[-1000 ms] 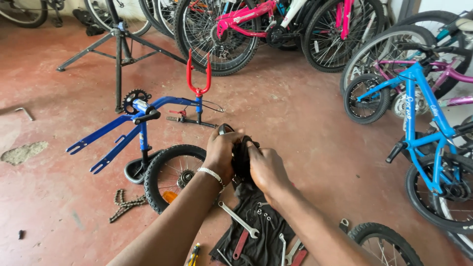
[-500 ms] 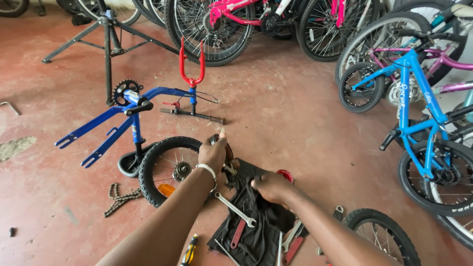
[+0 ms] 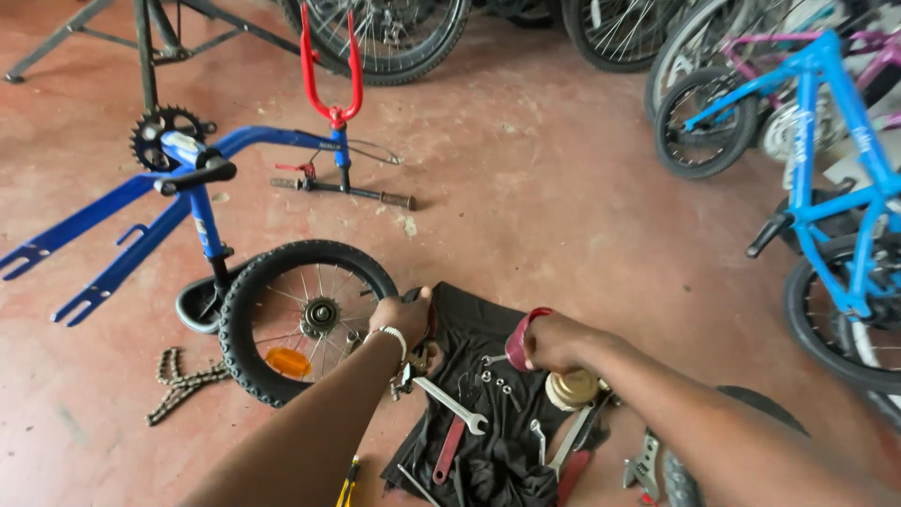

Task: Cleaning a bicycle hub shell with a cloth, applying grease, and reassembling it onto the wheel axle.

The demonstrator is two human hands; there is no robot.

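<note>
- While both arms reach in from the bottom of the frame, the left hand (image 3: 405, 317) sits low centre, its grip curled shut round a small dark part (image 3: 424, 324) at the edge of the wheel (image 3: 305, 319); what the part is cannot be made out.
- A pale bracelet (image 3: 392, 336) circles that wrist.
- Just to the right, the right hand (image 3: 554, 340) has its grip pinched on a tool with a red handle (image 3: 519, 336), held just above the dark cloth (image 3: 469, 324).
- That cloth lies spread on the red floor (image 3: 526, 188) at bottom centre, strewn with tools: a silver spanner (image 3: 452, 404), a red-handled tool (image 3: 449, 449), small nuts (image 3: 497, 383) and a cream-coloured tub (image 3: 571, 387).
- The wheel, small with a black tyre and an orange reflector (image 3: 289, 361), leans at lower left, touching the left hand's fingers.
- A blue bicycle frame (image 3: 178, 202) stands upside down at left, saddle on the floor, with a red fork (image 3: 330, 66) pointing up at upper centre.
- A loose chain (image 3: 180, 380) lies on the floor at lower left, near the wheel.
- More bicycles crowd the top and right edges, a blue one (image 3: 826, 160) nearest.
</note>
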